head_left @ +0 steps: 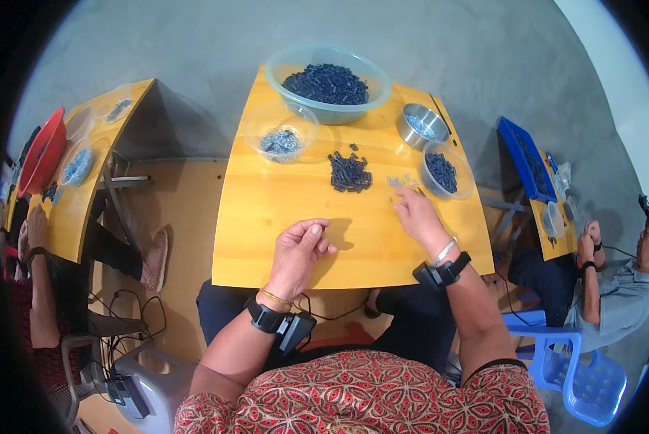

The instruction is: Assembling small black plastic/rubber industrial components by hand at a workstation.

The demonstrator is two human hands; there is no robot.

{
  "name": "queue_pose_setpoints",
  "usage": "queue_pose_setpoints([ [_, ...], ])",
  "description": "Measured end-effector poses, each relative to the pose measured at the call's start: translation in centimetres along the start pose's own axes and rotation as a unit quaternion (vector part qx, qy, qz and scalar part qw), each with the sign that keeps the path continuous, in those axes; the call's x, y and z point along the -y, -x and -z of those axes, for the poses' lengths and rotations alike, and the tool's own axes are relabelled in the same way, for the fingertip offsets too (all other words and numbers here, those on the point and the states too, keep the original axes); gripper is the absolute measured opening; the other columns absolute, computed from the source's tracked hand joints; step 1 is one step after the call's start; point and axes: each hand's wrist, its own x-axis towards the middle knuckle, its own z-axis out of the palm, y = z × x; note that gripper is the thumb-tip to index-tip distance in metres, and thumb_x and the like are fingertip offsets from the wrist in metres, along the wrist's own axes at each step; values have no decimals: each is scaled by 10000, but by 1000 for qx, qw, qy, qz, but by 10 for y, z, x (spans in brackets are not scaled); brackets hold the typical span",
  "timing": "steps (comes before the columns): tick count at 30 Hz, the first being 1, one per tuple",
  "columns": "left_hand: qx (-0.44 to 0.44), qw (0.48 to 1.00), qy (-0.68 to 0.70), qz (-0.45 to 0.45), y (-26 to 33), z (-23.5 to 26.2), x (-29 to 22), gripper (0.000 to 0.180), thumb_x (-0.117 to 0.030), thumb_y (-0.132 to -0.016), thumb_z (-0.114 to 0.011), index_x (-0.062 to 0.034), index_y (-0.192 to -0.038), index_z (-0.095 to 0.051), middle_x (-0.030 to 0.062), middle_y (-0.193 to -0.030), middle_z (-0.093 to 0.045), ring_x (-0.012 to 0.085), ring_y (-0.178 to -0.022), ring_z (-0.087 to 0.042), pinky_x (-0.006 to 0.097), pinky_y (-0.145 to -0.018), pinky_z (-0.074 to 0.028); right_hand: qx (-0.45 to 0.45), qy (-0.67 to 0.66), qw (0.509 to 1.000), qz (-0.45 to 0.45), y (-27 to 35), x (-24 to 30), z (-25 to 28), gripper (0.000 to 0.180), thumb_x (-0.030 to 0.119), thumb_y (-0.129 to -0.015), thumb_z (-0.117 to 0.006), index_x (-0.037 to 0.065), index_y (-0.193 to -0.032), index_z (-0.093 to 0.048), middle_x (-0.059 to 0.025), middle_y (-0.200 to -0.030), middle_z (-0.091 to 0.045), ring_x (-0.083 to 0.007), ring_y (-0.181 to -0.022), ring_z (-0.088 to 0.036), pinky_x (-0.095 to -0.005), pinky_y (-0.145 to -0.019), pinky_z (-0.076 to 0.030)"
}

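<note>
Above the near part of the yellow table [266, 217], my left hand [300, 253] is closed, thumb pressed to its curled fingers. Whatever it pinches is too small or hidden to name. My right hand [420, 219] reaches farther forward, its fingertips pinched together at a small scatter of thin silvery pieces [402, 181]. Whether a piece sits in that pinch cannot be seen. Between and beyond the hands lies a loose pile of small black plastic pieces [349, 172]. Just right of the silvery scatter stands a clear round tub [465, 189] of similar black pieces.
At the back sits a large translucent basin [378, 90] heaped with black pieces. A clear bowl [255, 130] with small silvery and dark parts stands back left, a steel bowl [410, 134] back right. People work at side tables left and right; a blue plastic chair [592, 383] stands lower right.
</note>
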Motion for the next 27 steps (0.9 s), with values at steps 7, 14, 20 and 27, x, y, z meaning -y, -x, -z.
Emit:
queue_pose_setpoints([
  [7, -1, 1000, 11, 8, 2, 2, -1, 170, -78, -889, -486, 24, -1002, -560, 21, -746, -508, 103, -654, -477, 291, -688, -495, 0, -49, 998, -37, 19, 2, -9, 181, 60, -754, -581, 22, -928, -546, -162, -782, -592, -307, -736, -581, -382, -656, -459],
  [14, 2, 1000, 22, 18, 3, 1, -1, 163, -54, -875, -499, 15, -1010, -560, 36, -766, -537, 107, -670, -502, 298, -716, -502, -29, -121, 992, -28, -7, -9, -15, 125, 57, -751, -582, 1, -859, -557, -181, -750, -607, -329, -700, -593, -381, -632, -470],
  [20, 17, 998, 51, 23, 4, 5, -3, 178, -61, -885, -480, 11, -1033, -548, 51, -780, -553, 110, -667, -510, 306, -758, -494, 51, -14, 998, 21, -28, 10, -17, 103, 71, -771, -571, -8, -833, -546, -174, -751, -595, -308, -718, -585, -334, -642, -456],
  [27, 48, 995, 82, 19, 2, 6, -4, 188, -91, -895, -470, 7, -1039, -541, 54, -786, -560, 110, -648, -507, 310, -761, -491, 61, -22, 998, 27, -23, 7, -15, 84, 42, -758, -582, -12, -797, -530, -154, -713, -562, -288, -664, -556, -339, -624, -446],
])
